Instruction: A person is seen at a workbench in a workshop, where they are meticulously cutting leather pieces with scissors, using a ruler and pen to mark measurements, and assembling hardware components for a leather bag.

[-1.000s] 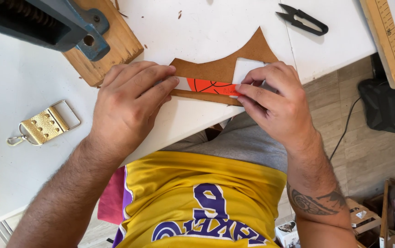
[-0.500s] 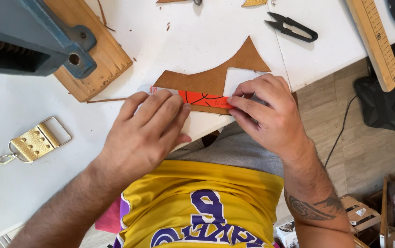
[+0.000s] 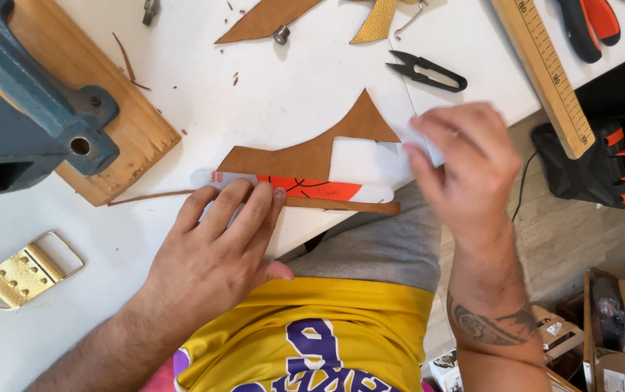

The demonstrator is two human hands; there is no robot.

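Observation:
A brown leather piece [image 3: 305,156] with a pointed peak and a square notch lies at the front edge of the white table [image 3: 290,87]. A clear ruler with an orange middle [image 3: 327,190] lies along its lower edge. My left hand [image 3: 218,247] presses flat on the ruler's left half, fingers spread. A thin leather strip [image 3: 149,197] trails left from under it. My right hand [image 3: 472,167] hovers blurred just right of the leather, off the ruler, fingers curled. Whether it holds anything is unclear.
Black thread snips [image 3: 425,70], a wooden ruler [image 3: 548,76] and orange-handled pliers [image 3: 588,22] lie at the back right. A blue cast machine [image 3: 22,109] stands on a wooden board [image 3: 134,138] at left. A gold buckle [image 3: 18,276] lies near left. Cardboard boxes [image 3: 624,319] sit on the floor.
My right hand has lifted off the ruler's right end and swung away to the right. My left hand has slid left along the ruler, uncovering its orange middle.

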